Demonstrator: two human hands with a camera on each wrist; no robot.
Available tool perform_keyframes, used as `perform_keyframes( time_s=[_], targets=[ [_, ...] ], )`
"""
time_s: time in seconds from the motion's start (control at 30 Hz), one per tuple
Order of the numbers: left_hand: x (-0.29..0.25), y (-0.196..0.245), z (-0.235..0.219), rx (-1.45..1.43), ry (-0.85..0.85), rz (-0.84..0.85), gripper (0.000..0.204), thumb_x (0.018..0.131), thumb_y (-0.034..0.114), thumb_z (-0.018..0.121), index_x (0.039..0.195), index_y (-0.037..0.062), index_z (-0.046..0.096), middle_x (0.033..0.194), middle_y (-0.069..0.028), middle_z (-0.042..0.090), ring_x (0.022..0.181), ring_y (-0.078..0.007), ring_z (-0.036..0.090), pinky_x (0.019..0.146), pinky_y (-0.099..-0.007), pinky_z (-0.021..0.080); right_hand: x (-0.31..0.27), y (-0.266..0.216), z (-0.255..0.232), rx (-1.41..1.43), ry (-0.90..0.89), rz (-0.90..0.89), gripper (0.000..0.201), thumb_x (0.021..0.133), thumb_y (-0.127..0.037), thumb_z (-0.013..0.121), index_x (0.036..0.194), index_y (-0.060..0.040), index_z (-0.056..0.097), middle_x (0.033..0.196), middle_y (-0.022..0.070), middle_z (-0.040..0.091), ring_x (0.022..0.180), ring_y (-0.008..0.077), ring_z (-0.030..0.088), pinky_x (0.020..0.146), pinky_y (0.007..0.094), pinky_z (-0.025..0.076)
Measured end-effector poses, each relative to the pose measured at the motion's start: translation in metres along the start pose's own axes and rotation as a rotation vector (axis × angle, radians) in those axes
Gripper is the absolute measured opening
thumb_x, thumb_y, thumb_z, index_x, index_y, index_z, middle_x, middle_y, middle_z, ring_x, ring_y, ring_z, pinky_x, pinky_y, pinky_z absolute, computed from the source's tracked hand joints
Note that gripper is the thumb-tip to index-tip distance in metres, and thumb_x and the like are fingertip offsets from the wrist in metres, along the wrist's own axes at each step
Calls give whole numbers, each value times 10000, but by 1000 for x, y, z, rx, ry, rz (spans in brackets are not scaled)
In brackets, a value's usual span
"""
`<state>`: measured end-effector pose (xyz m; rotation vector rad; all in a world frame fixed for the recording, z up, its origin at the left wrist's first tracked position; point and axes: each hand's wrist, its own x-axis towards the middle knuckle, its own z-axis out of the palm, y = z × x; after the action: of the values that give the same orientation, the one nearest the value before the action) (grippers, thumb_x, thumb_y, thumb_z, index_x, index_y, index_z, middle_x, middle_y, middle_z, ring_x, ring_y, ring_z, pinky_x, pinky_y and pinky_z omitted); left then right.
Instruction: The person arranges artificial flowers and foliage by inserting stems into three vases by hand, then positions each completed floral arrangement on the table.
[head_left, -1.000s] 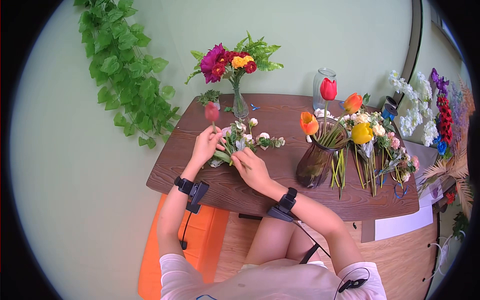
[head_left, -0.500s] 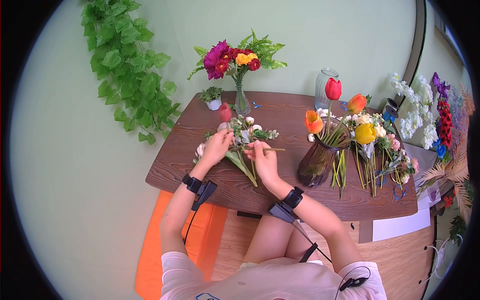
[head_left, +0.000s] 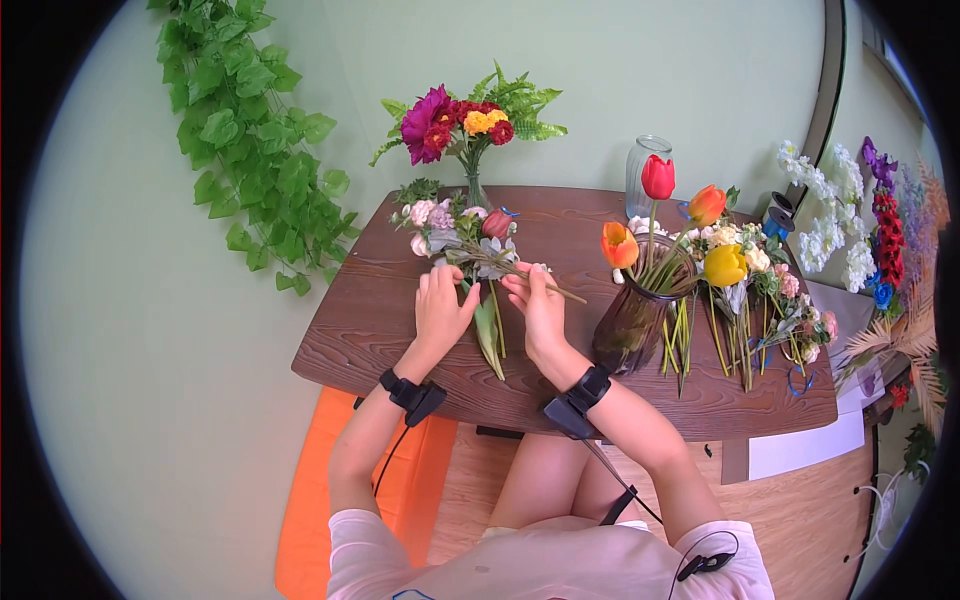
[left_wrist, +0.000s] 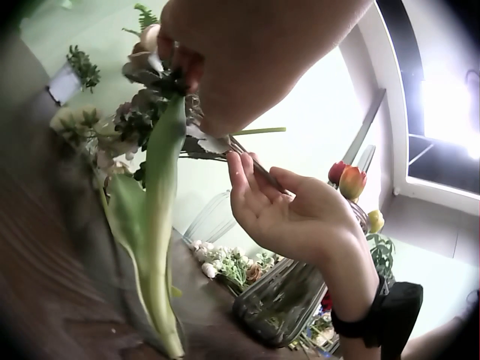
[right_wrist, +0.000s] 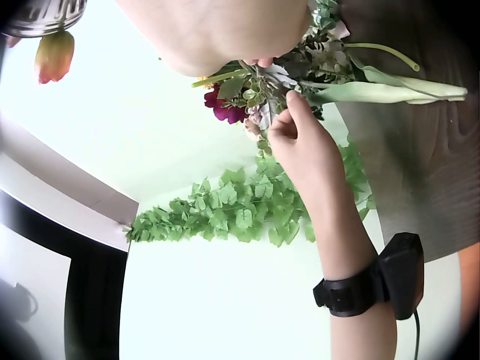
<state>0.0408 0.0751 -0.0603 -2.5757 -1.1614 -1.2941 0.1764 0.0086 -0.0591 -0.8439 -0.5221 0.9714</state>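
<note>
Over the left half of the tabletop [head_left: 355, 335], the bouquet [head_left: 490, 262] is pinched by the left hand's [head_left: 440, 308] fingers, a stem [head_left: 567, 293] by the right hand's [head_left: 543, 318]; through uneven pulling, the tulip [head_left: 497, 223] could be twisted loose.

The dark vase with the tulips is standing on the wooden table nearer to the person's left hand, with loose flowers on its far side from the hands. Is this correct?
Not quite: the dark vase stands nearer to the right hand, as the head view shows. The tulips, wooden table and loose flowers are as you say.
</note>
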Motion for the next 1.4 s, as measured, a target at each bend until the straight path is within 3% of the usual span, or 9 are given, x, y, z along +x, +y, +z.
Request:
perform_keyframes(
  time_s=[0.17, 0.33, 0.4, 0.53, 0.73, 0.87, 1.13, 1.2, 1.4],
  targets=[
    [2, -14, 26, -251, -245, -347, 399, 784, 301, 642, 954, -4, 450, 807, -125, 592, 737, -266, 595, 639, -363, 470, -5, -1, -1, -86, 1, -18, 353, 957, -334, 399, 1042, -39, 574, 912, 53, 631, 828, 86, 594, 684, 202, 424],
    [-2, -32, 56, -558, -187, -407, 311, 842, 216, 586, 962, -31, 440, 698, -124, 599, 552, -216, 603, 544, -320, 481, -6, -4, -6, -50, 12, -37, 365, 956, -341, 401, 1048, -37, 581, 920, 57, 638, 820, 84, 594, 678, 200, 421],
    [1, -31, 57, -834, -195, -706, 257, 886, 175, 516, 1008, -38, 440, 647, -95, 585, 430, -167, 554, 429, -274, 456, -6, -7, -8, -31, 24, -34, 368, 956, -343, 400, 1048, -38, 583, 918, 57, 639, 813, 82, 592, 675, 200, 420],
    [19, -54, 48, -689, -207, -765, 266, 938, 193, 412, 1074, -29, 470, 644, -66, 534, 411, -82, 482, 359, -219, 394, -9, -11, -15, -72, 25, -61, 377, 956, -352, 393, 1043, -40, 587, 896, 51, 643, 820, 66, 565, 676, 200, 412],
    [29, -105, 41, -804, 82, -856, 213, 945, 200, 372, 987, 37, 503, 639, -11, 476, 425, -68, 404, 364, -218, 339, -16, -16, -18, -157, 45, -181, 361, 963, -324, 383, 1069, -38, 577, 959, 58, 632, 920, 91, 540, 770, 234, 398],
    [28, -105, 22, -926, 164, -771, 222, 952, 213, 374, 998, 27, 485, 631, -20, 482, 419, -70, 417, 360, -214, 343, -4, -5, -23, -269, 16, -424, 335, 965, -255, 391, 1140, -12, 541, 1032, 95, 612, 990, 156, 541, 880, 279, 381],
    [38, -52, -25, -1006, 133, -647, 229, 963, 236, 384, 1018, 40, 488, 681, -5, 473, 495, -61, 425, 436, -201, 349, 5, 35, -36, -447, -150, -308, 342, 950, -222, 438, 1224, -23, 490, 1108, 92, 589, 1061, 130, 511, 929, 252, 359],
    [40, -37, -33, -1027, 105, -627, 229, 965, 237, 383, 1020, 40, 486, 685, -3, 473, 500, -61, 426, 439, -200, 347, 2, 41, -38, -504, -152, -261, 362, 917, -228, 468, 1204, -9, 499, 1055, 180, 606, 959, 228, 576, 821, 297, 428],
    [38, -11, -36, -1183, 0, -556, 238, 965, 250, 391, 1044, 40, 470, 690, -2, 476, 502, -63, 431, 443, -199, 355, 4, 58, -59, -788, -286, -416, 427, 840, -171, 528, 1231, -9, 476, 1089, 212, 548, 1005, 346, 525, 889, 371, 396]
  ],
)
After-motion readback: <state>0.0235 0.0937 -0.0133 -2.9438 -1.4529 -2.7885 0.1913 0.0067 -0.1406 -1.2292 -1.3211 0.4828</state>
